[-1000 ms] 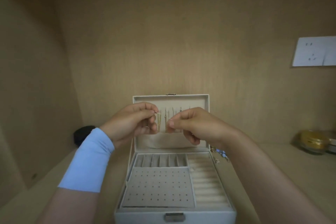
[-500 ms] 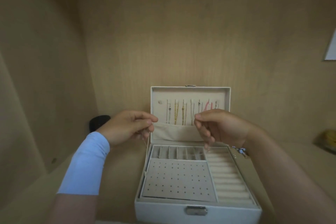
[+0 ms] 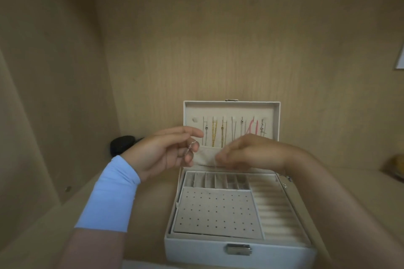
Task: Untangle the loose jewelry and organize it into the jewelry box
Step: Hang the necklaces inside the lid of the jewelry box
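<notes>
Fingers [image 3: 192, 133] of your left hand [image 3: 161, 155] curl in and pinch a thin silver chain [image 3: 191, 148]. The chain hangs in a little bunch between your fingertips, in the air just in front of the left side of the box lid [image 3: 229, 108].

Your right hand [image 3: 251, 153] is close by, at the same height. It is blurry. The fingers bend down, but you cannot tell if they hold anything.

Both hands are over the back of the white jewelry box [image 3: 218, 253], which is open. The lid stands up straight. Inside it, a row of necklaces [image 3: 214, 135] hangs down: some gold, some silver and one pink. Their lower ends go into a cloth pouch [image 3: 206, 157] across the bottom of the lid. Your right hand hides part of the pouch.

Below your hands, the box has a row of small slots [image 3: 218, 180] at the back, a flat pad with holes [image 3: 216, 214] in front of them and soft rolls [image 3: 275, 212] on the right. A metal latch [image 3: 238, 249] is on the front wall.

A blue sleeve [image 3: 111, 196] covers your left forearm. The box sits on a wooden shelf [image 3: 54, 225]. A black thing [image 3: 122, 144] sits by the back wall, to the left of the box. A yellow thing [image 3: 396, 166] is far to the right.
</notes>
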A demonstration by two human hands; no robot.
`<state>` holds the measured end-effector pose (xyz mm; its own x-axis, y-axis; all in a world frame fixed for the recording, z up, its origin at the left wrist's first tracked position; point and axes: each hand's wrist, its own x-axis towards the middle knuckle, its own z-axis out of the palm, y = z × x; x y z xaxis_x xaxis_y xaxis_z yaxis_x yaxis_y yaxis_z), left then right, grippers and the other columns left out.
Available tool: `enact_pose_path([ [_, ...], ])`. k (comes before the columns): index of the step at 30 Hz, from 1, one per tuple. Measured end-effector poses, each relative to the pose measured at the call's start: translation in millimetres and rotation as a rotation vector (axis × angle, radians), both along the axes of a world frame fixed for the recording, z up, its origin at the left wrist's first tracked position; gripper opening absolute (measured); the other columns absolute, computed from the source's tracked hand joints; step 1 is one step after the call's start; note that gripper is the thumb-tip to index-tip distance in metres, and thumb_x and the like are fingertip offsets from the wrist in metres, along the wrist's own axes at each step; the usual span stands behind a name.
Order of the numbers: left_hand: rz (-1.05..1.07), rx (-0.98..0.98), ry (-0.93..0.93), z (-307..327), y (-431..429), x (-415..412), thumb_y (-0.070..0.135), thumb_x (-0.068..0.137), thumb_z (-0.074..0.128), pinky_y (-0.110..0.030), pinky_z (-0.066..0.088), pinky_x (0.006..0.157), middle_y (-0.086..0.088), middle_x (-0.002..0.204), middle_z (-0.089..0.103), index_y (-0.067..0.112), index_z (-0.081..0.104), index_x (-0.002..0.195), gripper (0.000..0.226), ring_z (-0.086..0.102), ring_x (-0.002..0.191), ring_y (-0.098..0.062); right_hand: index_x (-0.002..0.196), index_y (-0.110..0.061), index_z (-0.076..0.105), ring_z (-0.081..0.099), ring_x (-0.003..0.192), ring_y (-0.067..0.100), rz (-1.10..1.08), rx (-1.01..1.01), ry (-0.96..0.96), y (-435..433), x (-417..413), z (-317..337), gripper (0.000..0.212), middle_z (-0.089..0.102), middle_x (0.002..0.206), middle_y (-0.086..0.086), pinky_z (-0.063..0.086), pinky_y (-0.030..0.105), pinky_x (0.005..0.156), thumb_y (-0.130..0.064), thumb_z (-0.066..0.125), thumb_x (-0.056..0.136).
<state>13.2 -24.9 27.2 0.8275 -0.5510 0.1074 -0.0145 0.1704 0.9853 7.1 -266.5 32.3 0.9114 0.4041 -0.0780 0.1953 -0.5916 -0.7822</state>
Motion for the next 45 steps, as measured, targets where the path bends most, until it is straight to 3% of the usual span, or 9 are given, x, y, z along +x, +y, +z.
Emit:
enact_pose_path([
  [2, -0.033, -0.002, -0.029, -1, -6, -1, 0.017, 0.087, 0.052, -0.034, 0.054, 0.066, -0.011, 0.081, 0.061, 0.006, 0.064, 0.110, 0.029, 0.055, 0.063, -0.021, 0.124, -0.020, 0.069, 0.063, 0.119, 0.010, 0.065, 0.190, -0.057, 16, -3, 2, 0.029, 0.070, 0.123, -0.004, 0.045, 0.032, 0.108, -0.026, 0.062, 0.096],
  [5, -0.029, 0.042, -0.062, -2, -6, -1, 0.017, 0.086, 0.057, -0.035, 0.055, 0.067, -0.012, 0.087, 0.064, 0.008, 0.064, 0.109, 0.026, 0.058, 0.066, -0.022, 0.112, -0.005, 0.070, 0.071, 0.088, 0.023, 0.120, 0.399, -0.023, 30, -8, 4, 0.022, 0.074, 0.095, 0.007, 0.055, 0.031, 0.090, -0.018, 0.061, 0.097],
  [8, 0.072, 0.146, -0.100, -2, 0, 0, 0.013, 0.086, 0.069, -0.031, 0.055, 0.068, -0.006, 0.083, 0.064, 0.011, 0.066, 0.108, 0.023, 0.058, 0.065, -0.018, 0.094, -0.008, 0.076, 0.055, 0.058, 0.019, -0.001, 0.357, -0.099, 31, -6, 4, 0.013, 0.059, 0.066, 0.003, 0.053, 0.028, 0.064, -0.017, 0.067, 0.093],
  [12, 0.247, 0.361, -0.214, -2, 2, 3, 0.009, 0.089, 0.067, -0.023, 0.051, 0.064, 0.000, 0.066, 0.061, 0.012, 0.069, 0.104, 0.016, 0.055, 0.060, -0.012, 0.086, -0.008, 0.075, 0.046, 0.049, 0.008, -0.061, 0.280, -0.147, 30, 0, 5, 0.013, 0.052, 0.059, 0.000, 0.047, 0.026, 0.054, -0.018, 0.070, 0.092],
  [17, 0.634, 0.498, -0.382, -4, -4, 18, 0.019, 0.086, 0.072, -0.019, 0.047, 0.062, 0.007, 0.069, 0.066, 0.017, 0.075, 0.087, 0.004, 0.056, 0.059, -0.007, 0.076, -0.023, 0.069, 0.056, 0.059, -0.006, -0.214, -0.063, -0.571, 46, 24, 12, 0.017, 0.060, 0.060, -0.018, 0.036, 0.006, 0.055, -0.027, 0.070, 0.092],
  [24, 1.019, 0.391, -0.429, -6, -28, 34, 0.029, 0.084, 0.072, -0.014, 0.041, 0.059, 0.009, 0.070, 0.065, 0.019, 0.068, 0.076, 0.014, 0.059, 0.067, -0.003, 0.089, -0.016, 0.074, 0.065, 0.079, 0.015, -0.451, -0.065, -0.868, 75, 62, 10, 0.010, 0.072, 0.083, -0.002, 0.049, 0.029, 0.069, -0.022, 0.066, 0.091],
  [34, 1.082, 0.430, -0.281, -20, -32, 44, 0.034, 0.087, 0.065, -0.019, 0.039, 0.053, -0.007, 0.067, 0.066, 0.006, 0.063, 0.065, 0.036, 0.059, 0.065, -0.024, 0.076, -0.019, 0.071, 0.063, 0.073, 0.013, -0.685, 0.039, -0.794, 94, 74, -3, 0.008, 0.070, 0.075, -0.006, 0.047, 0.026, 0.064, -0.021, 0.069, 0.083],
  [40, 0.886, 0.493, -0.244, -21, -20, 37, 0.030, 0.086, 0.067, -0.022, 0.047, 0.059, -0.001, 0.070, 0.070, 0.013, 0.069, 0.074, 0.021, 0.062, 0.065, -0.015, 0.072, -0.015, 0.075, 0.066, 0.076, 0.015, -0.587, -0.115, -0.699, 81, 55, -6, 0.014, 0.072, 0.076, -0.001, 0.052, 0.027, 0.067, -0.020, 0.068, 0.083],
  [45, 0.668, 0.402, -0.136, -10, -12, 21, 0.024, 0.094, 0.060, -0.027, 0.054, 0.055, 0.002, 0.062, 0.069, 0.007, 0.068, 0.090, 0.019, 0.055, 0.047, -0.014, 0.071, -0.011, 0.077, 0.061, 0.046, 0.013, -0.478, 0.049, -0.283, 71, 29, -12, 0.022, 0.075, 0.071, 0.001, 0.054, 0.028, 0.050, -0.021, 0.064, 0.087],
])
